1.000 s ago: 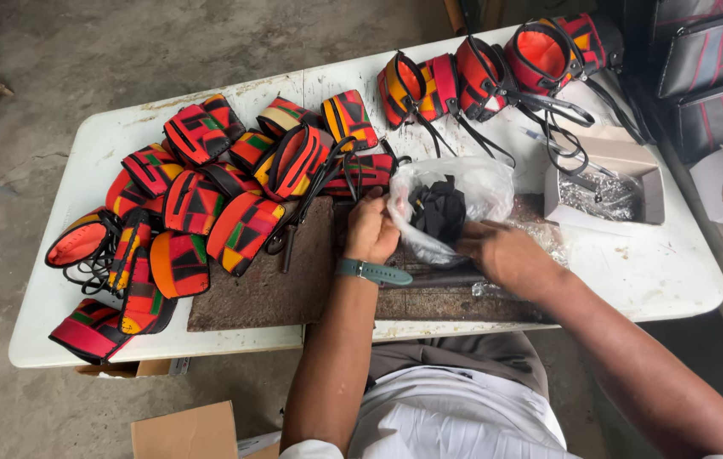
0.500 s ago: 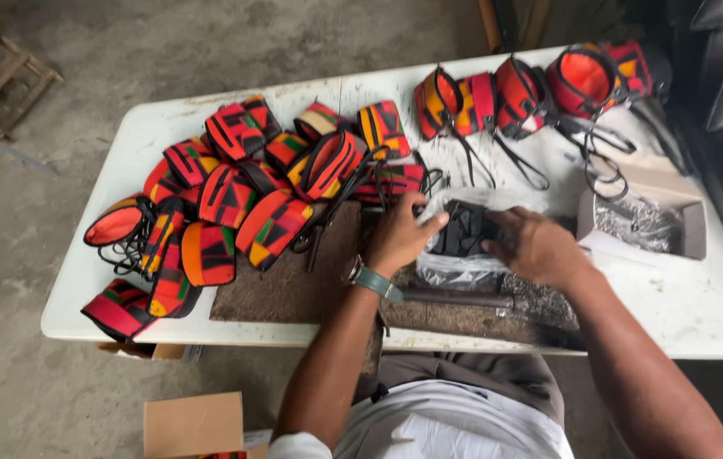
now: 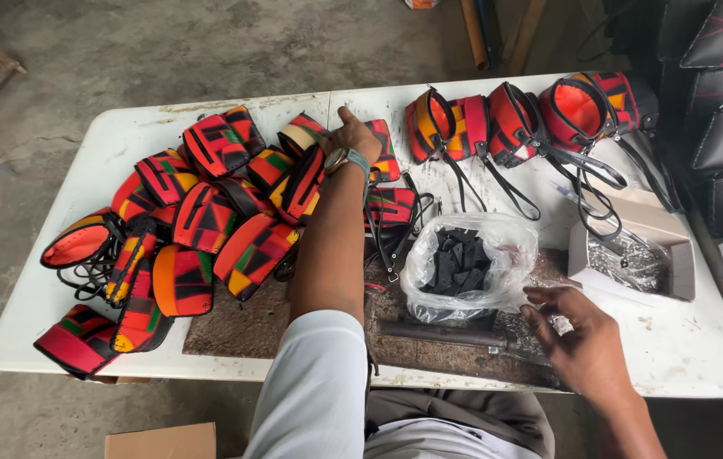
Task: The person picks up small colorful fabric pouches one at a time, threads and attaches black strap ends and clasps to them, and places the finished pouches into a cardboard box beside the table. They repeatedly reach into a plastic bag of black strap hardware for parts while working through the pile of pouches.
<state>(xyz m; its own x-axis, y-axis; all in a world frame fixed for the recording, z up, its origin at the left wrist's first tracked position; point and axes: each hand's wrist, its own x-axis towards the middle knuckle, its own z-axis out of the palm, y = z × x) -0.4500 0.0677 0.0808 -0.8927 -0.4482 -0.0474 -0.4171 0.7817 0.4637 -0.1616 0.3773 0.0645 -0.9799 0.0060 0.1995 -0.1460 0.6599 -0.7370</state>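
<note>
Fingers of left hand [image 3: 353, 136] reach open over patterned pouches [image 3: 208, 221]; right hand [image 3: 582, 340], loosely open, touches plastic bag [image 3: 472, 263].

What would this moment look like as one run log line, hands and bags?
left hand: reaching onto pile of patterned pouches | right hand: open, beside clear bag of black pieces | surface: white table

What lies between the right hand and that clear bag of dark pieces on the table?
Nothing visible. The right hand hovers open just right of the clear bag, fingertips almost at its plastic edge, with only the dark work mat beneath. The left hand is far off, on the colourful pouches.
</note>
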